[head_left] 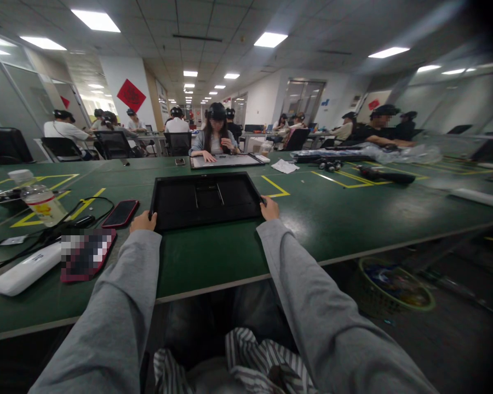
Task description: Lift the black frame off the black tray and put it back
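Observation:
A black rectangular casing with a raised rim, like a monitor's back cover [176,200], lies on the green table in front of me. Its hollow side faces up, with a smaller rectangular recess and two bright strips in the middle. My left hand [143,221] grips its left edge near the front corner. On the opposite side, my right hand [270,208] is closed around the right edge. The fingers under or behind the rim are partly hidden. Left of my left hand lies a phone with a red edge [121,213].
A second red-edged phone [86,260], a white power bank [24,271], cables and a bottle [43,202] stand at left. Across the table a person [216,137] has hands at a grey panel [230,160]. At right lies a black tool [384,175]; a basket [429,303] sits below.

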Motion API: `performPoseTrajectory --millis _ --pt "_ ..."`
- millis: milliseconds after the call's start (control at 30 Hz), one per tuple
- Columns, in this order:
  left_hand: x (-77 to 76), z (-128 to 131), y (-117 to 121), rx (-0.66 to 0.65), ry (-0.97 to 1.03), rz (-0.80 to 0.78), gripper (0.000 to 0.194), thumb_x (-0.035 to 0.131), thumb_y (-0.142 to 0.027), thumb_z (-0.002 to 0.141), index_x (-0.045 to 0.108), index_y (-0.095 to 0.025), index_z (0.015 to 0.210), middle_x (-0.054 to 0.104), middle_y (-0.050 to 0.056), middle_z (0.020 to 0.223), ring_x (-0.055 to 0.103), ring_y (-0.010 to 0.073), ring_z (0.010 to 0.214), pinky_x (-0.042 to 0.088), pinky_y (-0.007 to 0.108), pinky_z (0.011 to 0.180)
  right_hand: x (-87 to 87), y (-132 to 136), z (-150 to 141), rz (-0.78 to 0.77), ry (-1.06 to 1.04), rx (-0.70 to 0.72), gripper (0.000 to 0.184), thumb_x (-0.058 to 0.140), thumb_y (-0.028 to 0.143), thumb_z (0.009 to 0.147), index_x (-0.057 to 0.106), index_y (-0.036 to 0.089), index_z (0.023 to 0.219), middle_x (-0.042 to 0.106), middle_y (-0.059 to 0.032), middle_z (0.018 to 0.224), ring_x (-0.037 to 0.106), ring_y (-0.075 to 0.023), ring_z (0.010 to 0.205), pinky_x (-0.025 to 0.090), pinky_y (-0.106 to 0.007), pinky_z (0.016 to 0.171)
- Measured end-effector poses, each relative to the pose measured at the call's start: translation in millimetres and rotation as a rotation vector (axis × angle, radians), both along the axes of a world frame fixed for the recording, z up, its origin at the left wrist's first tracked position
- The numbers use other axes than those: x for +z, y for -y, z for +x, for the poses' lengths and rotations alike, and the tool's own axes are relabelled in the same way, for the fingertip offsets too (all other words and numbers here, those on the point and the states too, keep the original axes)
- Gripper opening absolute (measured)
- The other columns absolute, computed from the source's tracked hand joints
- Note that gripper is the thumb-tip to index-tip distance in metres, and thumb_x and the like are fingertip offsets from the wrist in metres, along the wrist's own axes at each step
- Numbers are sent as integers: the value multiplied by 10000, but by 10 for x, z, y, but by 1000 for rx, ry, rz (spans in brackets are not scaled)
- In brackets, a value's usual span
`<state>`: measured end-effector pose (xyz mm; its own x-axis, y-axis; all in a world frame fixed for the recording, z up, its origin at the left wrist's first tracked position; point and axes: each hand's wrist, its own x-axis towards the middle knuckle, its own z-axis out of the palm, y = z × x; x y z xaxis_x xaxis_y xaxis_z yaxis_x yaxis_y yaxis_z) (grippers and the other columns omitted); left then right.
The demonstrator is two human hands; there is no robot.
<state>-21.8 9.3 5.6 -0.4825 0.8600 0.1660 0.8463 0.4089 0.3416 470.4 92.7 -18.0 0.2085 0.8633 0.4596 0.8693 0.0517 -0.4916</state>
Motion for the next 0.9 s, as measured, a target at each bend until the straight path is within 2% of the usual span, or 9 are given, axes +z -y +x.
performPoseTrajectory --millis 333,500,567,633,700,800,900 --pt "-17 -45 -27 -52 -45 -11 583 358 -576 888 618 -200 1251 658 173 1187 608 350 1079 477 432 852 29 51 -69 -97 11 -83 435 452 257 919 527 245 1347 599 -129 1237 468 -290 1157 375 -426 938" --pt "-55 -73 -41 -85 -19 37 616 338 -601 889 648 -193 1231 664 169 1184 596 363 1101 457 439 874 61 114 -174 8 49 -209 389 482 241 885 583 221 1260 523 -142 1276 361 -312 1221 307 -447 954" --pt "-59 -28 -41 -138 30 72 626 340 -608 888 658 -193 1232 665 156 1191 587 360 1124 444 434 898 81 126 -225 43 49 -226 386 482 233 876 579 208 1249 506 -146 1274 342 -307 1217 291 -441 948" --pt "-55 99 -38 -272 153 102 648 354 -629 878 697 -165 1173 694 143 1130 605 330 1100 439 399 919 98 133 -271 51 52 -209 384 471 231 877 572 204 1247 501 -148 1261 334 -300 1206 282 -435 939" --pt "-44 315 -32 -494 371 85 706 364 -690 847 747 -129 1038 729 131 1011 638 283 1026 441 351 936 108 138 -306 52 57 -184 376 459 233 882 575 204 1238 496 -146 1257 329 -298 1202 276 -433 936" --pt "-22 716 -8 -840 670 -76 746 399 -750 799 757 -122 981 746 107 934 650 232 983 408 335 1005 112 151 -325 45 58 -143 362 444 235 891 589 213 1223 499 -138 1254 330 -297 1205 277 -437 941" --pt "-4 1009 29 -959 724 -162 701 466 -710 800 726 -126 1086 750 89 925 651 217 977 388 366 1032 114 168 -318 19 50 -122 352 433 233 898 598 218 1209 510 -132 1254 334 -296 1214 289 -441 949"
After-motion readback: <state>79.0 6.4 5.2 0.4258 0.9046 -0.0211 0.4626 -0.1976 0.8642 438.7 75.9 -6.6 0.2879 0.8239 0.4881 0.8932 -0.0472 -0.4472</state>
